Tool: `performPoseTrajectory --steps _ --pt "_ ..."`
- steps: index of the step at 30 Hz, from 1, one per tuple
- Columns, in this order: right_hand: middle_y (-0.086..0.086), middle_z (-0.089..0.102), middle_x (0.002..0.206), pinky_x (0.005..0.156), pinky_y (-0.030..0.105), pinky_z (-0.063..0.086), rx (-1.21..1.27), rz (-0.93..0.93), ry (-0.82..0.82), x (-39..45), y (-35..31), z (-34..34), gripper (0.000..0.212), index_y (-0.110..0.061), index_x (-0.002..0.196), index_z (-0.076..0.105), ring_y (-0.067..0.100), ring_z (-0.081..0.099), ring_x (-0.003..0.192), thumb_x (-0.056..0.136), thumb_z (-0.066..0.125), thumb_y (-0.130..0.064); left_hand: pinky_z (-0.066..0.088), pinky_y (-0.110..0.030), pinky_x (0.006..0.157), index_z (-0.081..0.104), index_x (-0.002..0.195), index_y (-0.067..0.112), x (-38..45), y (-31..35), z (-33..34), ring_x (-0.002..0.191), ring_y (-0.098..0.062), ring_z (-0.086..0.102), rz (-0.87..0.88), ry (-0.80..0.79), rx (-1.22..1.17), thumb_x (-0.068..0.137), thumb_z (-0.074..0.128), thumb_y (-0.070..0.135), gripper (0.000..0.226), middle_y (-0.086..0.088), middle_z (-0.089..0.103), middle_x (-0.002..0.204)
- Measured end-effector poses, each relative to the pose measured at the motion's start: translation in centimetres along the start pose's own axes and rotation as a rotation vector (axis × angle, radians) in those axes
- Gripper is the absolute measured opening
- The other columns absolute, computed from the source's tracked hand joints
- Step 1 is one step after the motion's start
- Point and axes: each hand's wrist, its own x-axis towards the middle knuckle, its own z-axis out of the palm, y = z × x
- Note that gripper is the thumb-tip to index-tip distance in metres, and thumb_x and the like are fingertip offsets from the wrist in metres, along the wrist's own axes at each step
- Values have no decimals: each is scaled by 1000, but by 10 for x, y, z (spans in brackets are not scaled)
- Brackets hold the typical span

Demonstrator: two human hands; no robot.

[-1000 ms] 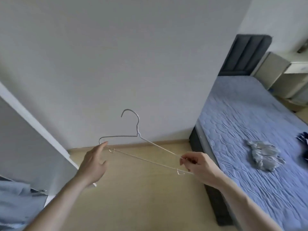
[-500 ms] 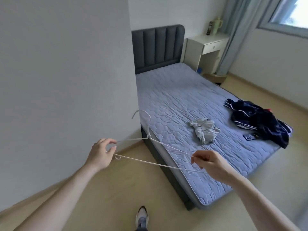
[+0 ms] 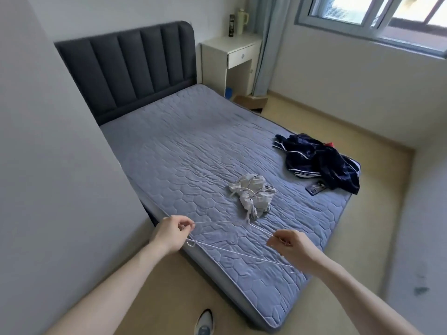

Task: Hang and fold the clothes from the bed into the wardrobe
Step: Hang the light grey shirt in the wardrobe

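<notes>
So both hands are on a thin white wire hanger [image 3: 232, 243], held out low over the near edge of the bed [image 3: 169, 170]. The left hand [image 3: 169, 234] has its fingers curled in and pinches the hanger's left shoulder end, with the little notch loop sticking out just below the fingers. The right hand [image 3: 294, 249] pinches the wire at the other shoulder, thumb and fingertips closed on it, and the bottom bar runs on past under the wrist. The hanger's hook points away from the person, toward a crumpled light grey garment [image 3: 252, 197] lying bunched up on the blue quilted mattress, and the hook overlaps that garment in the view, though I can't tell if it actually touches it. Further right, near the far corner of the mattress, there's a heap of dark navy clothing with white stripes [image 3: 319, 162], and a phone [image 3: 316, 187] lies just beside it. A dark padded headboard [image 3: 130, 66] stands at the far end, a white nightstand [image 3: 232, 56] next to it.
</notes>
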Motion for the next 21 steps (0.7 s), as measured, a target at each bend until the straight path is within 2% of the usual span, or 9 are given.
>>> performPoseTrajectory --steps 2,5,7,12,15,18,21 --pt "2 62 64 51 26 33 15 12 53 22 5 -7 25 -29 78 74 8 43 50 98 62 -34 55 -28 88 78 97 30 42 10 12 97 -14 71 -12 -50 2 93 71 33 9 8 78 97" --pt "-4 49 52 52 30 32 77 80 138 51 27 -25 29 -18 74 71 7 39 47 98 62 -29 50 -32 99 72 119 24 97 30 38 116 -23 64 -23 -116 41 94 68 32 26 1 71 123" --pt "-8 45 50 52 30 29 97 138 178 66 48 -39 31 -17 70 67 7 37 48 98 62 -29 47 -31 101 67 127 23 126 41 59 121 -25 59 -58 -189 76 95 67 30 33 -3 66 133" --pt "1 50 55 53 30 28 111 240 213 117 119 -68 34 -14 72 68 7 36 49 100 60 -31 45 -28 100 64 130 21 193 68 126 123 -24 59 -113 -360 175 95 64 26 36 -5 58 140" --pt "-11 51 51 51 26 30 101 298 234 163 173 -83 39 -24 61 59 7 42 49 99 60 -30 43 -29 105 64 130 22 232 83 184 129 -26 55 -142 -427 229 95 62 27 35 -7 54 141" --pt "-9 52 51 52 29 34 133 340 241 212 231 -94 32 -19 71 68 7 43 48 100 60 -31 42 -30 108 63 129 24 272 94 249 130 -25 54 -200 -442 219 93 61 25 37 -6 51 141" --pt "-8 55 54 51 28 35 154 339 247 259 292 -99 30 -26 72 71 8 47 50 100 59 -32 41 -30 110 62 132 22 315 104 320 130 -25 54 -262 -444 184 91 63 23 41 -7 48 142"
